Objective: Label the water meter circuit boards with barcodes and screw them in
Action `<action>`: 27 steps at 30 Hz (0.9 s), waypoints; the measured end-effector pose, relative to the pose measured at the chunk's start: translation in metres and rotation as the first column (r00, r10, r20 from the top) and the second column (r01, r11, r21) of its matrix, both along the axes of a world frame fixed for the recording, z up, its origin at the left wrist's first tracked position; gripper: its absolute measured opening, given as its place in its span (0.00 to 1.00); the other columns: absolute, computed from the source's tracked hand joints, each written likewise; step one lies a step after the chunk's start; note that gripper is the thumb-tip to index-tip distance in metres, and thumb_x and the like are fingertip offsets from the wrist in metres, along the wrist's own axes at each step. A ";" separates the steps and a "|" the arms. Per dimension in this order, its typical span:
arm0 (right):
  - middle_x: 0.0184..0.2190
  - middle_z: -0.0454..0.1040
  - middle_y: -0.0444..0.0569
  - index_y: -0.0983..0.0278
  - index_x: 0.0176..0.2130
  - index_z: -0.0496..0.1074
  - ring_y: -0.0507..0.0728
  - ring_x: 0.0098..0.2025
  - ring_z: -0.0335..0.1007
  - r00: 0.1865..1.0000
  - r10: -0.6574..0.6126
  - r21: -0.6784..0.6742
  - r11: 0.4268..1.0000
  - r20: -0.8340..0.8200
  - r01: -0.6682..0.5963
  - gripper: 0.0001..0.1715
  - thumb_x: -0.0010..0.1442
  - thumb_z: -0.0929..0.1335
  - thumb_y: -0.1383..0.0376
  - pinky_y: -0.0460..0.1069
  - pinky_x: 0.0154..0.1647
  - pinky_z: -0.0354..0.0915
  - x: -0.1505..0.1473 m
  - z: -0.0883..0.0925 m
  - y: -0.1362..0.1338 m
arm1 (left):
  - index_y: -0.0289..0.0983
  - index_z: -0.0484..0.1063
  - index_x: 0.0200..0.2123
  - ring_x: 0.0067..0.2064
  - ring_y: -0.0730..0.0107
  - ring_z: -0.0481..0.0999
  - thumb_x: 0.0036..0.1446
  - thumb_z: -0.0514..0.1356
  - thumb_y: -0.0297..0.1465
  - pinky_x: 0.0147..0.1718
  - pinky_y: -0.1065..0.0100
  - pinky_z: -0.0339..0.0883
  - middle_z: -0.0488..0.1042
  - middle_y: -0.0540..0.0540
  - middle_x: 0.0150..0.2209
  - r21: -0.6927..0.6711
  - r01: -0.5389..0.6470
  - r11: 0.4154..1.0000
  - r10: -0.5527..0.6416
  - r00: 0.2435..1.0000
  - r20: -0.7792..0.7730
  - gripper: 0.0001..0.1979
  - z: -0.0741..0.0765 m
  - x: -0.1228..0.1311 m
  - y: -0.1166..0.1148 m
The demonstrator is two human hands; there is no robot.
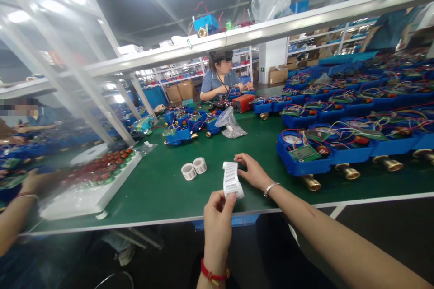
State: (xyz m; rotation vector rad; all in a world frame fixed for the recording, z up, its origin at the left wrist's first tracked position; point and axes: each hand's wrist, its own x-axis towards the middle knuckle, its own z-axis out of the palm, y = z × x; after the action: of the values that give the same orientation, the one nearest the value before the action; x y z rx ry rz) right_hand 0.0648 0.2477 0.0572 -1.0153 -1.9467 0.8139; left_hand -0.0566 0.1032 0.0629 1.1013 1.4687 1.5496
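Note:
A white strip of barcode labels (pixel 231 179) hangs over the green tabletop, curling at both ends. My left hand (pixel 217 216) pinches its lower end between thumb and fingers. Beside the strip's upper right edge is my right hand (pixel 253 172), its thumb and curved fingers apart; whether the thumb touches the paper I cannot tell. Two small rolls of white labels, a left roll (pixel 188 171) and a right roll (pixel 200 165), lie side by side on the table to the left of the strip.
Rows of blue meter housings (pixel 303 156) with circuit boards, wires and brass fittings fill the right side. More blue units (pixel 179 136) and a clear bag (pixel 232 128) lie farther back. A white foam tray (pixel 111 185) stands left, near a co-worker's hand (pixel 34 183). Another person (pixel 219 81) sits opposite.

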 end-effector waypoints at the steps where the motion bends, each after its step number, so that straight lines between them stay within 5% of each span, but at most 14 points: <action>1: 0.52 0.69 0.52 0.64 0.48 0.67 0.56 0.53 0.67 0.999 -0.033 -0.004 0.999 -0.018 0.033 0.25 0.49 0.68 0.75 0.52 0.56 0.61 0.008 -0.003 -0.005 | 0.34 0.77 0.33 0.35 0.66 0.69 0.53 0.64 0.42 0.37 0.68 0.60 0.74 0.45 0.32 -0.003 0.013 1.000 -0.013 1.000 -0.016 0.15 -0.002 0.003 0.003; 3: 0.54 0.67 0.54 0.63 0.51 0.65 0.58 0.56 0.64 0.992 -0.117 -0.023 0.993 -0.052 0.116 0.28 0.50 0.67 0.75 0.55 0.58 0.59 0.026 -0.008 -0.026 | 0.34 0.77 0.32 0.33 0.66 0.68 0.52 0.65 0.41 0.35 0.68 0.60 0.73 0.45 0.31 -0.019 0.034 0.999 -0.034 0.999 -0.039 0.15 -0.008 0.009 0.003; 6: 0.41 0.72 0.52 0.64 0.44 0.67 0.57 0.42 0.71 0.978 -0.191 -0.115 0.977 -0.083 0.181 0.11 0.61 0.62 0.66 0.53 0.44 0.68 0.048 -0.010 -0.075 | 0.35 0.76 0.33 0.34 0.65 0.69 0.54 0.63 0.42 0.36 0.67 0.60 0.72 0.45 0.31 -0.048 0.054 0.997 -0.055 0.998 -0.027 0.15 -0.018 0.018 -0.009; 10: 0.34 0.73 0.49 0.64 0.36 0.71 0.57 0.38 0.71 0.975 -0.043 -0.395 0.917 -0.218 -0.048 0.15 0.63 0.63 0.55 0.50 0.41 0.68 0.053 -0.012 -0.133 | 0.37 0.75 0.33 0.39 0.62 0.71 0.57 0.61 0.41 0.42 0.65 0.62 0.72 0.45 0.34 -0.040 0.084 0.996 -0.085 0.996 -0.017 0.13 -0.027 0.028 -0.031; 17: 0.35 0.72 0.50 0.64 0.32 0.75 0.60 0.42 0.69 0.938 -0.019 -0.477 0.864 -0.346 -0.158 0.18 0.60 0.66 0.52 0.53 0.49 0.63 0.037 -0.024 -0.147 | 0.38 0.75 0.32 0.37 0.63 0.71 0.58 0.60 0.39 0.36 0.66 0.65 0.71 0.43 0.36 -0.070 0.058 0.996 -0.071 0.977 -0.199 0.10 -0.029 0.025 -0.051; 20: 0.37 0.73 0.50 0.63 0.32 0.75 0.60 0.42 0.69 0.927 -0.037 -0.512 0.841 -0.374 -0.173 0.19 0.59 0.66 0.51 0.53 0.48 0.63 0.034 -0.022 -0.148 | 0.39 0.72 0.42 0.36 0.64 0.71 0.60 0.57 0.36 0.35 0.66 0.65 0.71 0.44 0.38 -0.038 -0.055 0.998 0.032 0.897 -0.442 0.10 -0.016 -0.002 -0.040; 22: 0.36 0.73 0.50 0.63 0.33 0.75 0.60 0.41 0.69 0.919 -0.050 -0.541 0.820 -0.390 -0.185 0.19 0.59 0.67 0.50 0.53 0.48 0.63 0.033 -0.020 -0.152 | 0.39 0.70 0.46 0.45 0.60 0.70 0.61 0.55 0.32 0.46 0.61 0.64 0.70 0.42 0.44 0.088 -0.135 0.987 0.160 0.774 -0.612 0.11 -0.006 -0.024 -0.022; 24: 0.36 0.73 0.50 0.63 0.33 0.74 0.60 0.41 0.69 0.904 -0.059 -0.554 0.806 -0.424 -0.208 0.19 0.59 0.66 0.50 0.54 0.49 0.63 0.033 -0.018 -0.158 | 0.39 0.67 0.52 0.56 0.57 0.65 0.60 0.54 0.28 0.57 0.56 0.57 0.67 0.40 0.52 0.114 -0.080 0.990 0.137 0.697 -0.704 0.16 0.000 -0.040 0.002; 27: 0.35 0.72 0.49 0.63 0.33 0.74 0.60 0.42 0.69 0.889 -0.081 -0.536 0.821 -0.451 -0.197 0.19 0.59 0.66 0.50 0.53 0.50 0.62 0.035 -0.015 -0.165 | 0.44 0.68 0.54 0.59 0.56 0.65 0.57 0.57 0.26 0.57 0.56 0.58 0.64 0.42 0.57 0.046 0.006 0.999 0.030 0.675 -0.737 0.21 -0.002 -0.045 0.039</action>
State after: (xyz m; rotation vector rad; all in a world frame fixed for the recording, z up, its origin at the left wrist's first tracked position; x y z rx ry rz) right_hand 0.0999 0.0829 0.0425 -0.9726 -1.3460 1.5852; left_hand -0.1016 0.1419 0.0609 1.8994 1.9558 1.1703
